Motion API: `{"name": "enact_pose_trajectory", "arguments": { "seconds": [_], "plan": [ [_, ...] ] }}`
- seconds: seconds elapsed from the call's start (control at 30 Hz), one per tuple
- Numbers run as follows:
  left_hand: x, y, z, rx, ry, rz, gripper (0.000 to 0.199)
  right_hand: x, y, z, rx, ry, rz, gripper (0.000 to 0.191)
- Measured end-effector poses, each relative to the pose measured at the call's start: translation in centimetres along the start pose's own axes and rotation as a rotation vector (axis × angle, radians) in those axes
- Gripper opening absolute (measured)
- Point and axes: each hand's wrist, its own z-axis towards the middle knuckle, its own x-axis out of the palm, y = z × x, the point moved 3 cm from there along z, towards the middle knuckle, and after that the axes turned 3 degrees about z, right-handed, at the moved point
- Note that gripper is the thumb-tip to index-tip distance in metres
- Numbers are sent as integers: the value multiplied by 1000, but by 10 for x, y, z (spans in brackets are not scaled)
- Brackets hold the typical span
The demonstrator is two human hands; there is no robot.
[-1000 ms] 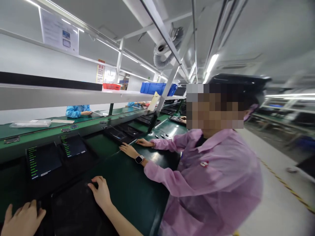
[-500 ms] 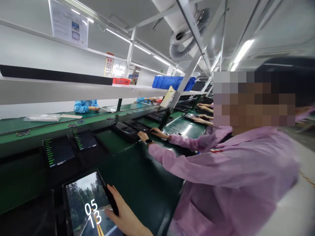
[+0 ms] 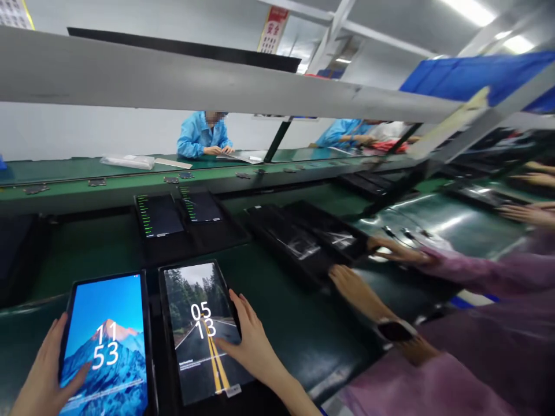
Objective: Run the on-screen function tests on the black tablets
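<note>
Two lit tablets lie side by side in black trays at the lower left. The left tablet [image 3: 117, 323] shows a blue mountain picture and 11 53; my left hand [image 3: 50, 370] grips its left edge, thumb over the screen. On the right tablet [image 3: 191, 358] a road picture and 05 13 show. My right hand [image 3: 249, 341] holds that one by its right edge, its thumb on the glass. Behind them, two dark tablets [image 3: 159, 216] [image 3: 202, 205] with green marks down their left sides rest in a black tray.
A co-worker's hands [image 3: 355, 289], one with a watch, touch black trays [image 3: 290, 240] at the right. Cables [image 3: 407, 234] lie beyond. Across the green ledge [image 3: 117, 188] with small parts, a person in blue [image 3: 202, 138] sits. A white shelf [image 3: 217, 86] runs overhead.
The view has swung left and down, bringing my left hand and the blue-screen tablet into sight. My right hand remains at the road-picture tablet. The co-worker's face has left the view.
</note>
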Motion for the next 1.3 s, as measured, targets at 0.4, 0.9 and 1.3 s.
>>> {"name": "enact_pose_trajectory", "arguments": {
  "seconds": [0.4, 0.9, 1.3],
  "plan": [
    [-14, -20, 96, -358, -72, -335, 86, 2, 2, 89, 139, -237, 270, 66],
    [-14, -6, 69, -108, 205, -360, 108, 2, -6, 84, 169, -130, 334, 71],
    [-12, -12, 44, -329, 25, -451, 77, -3, 7, 22, -1, 62, 150, 90]
  ]
}}
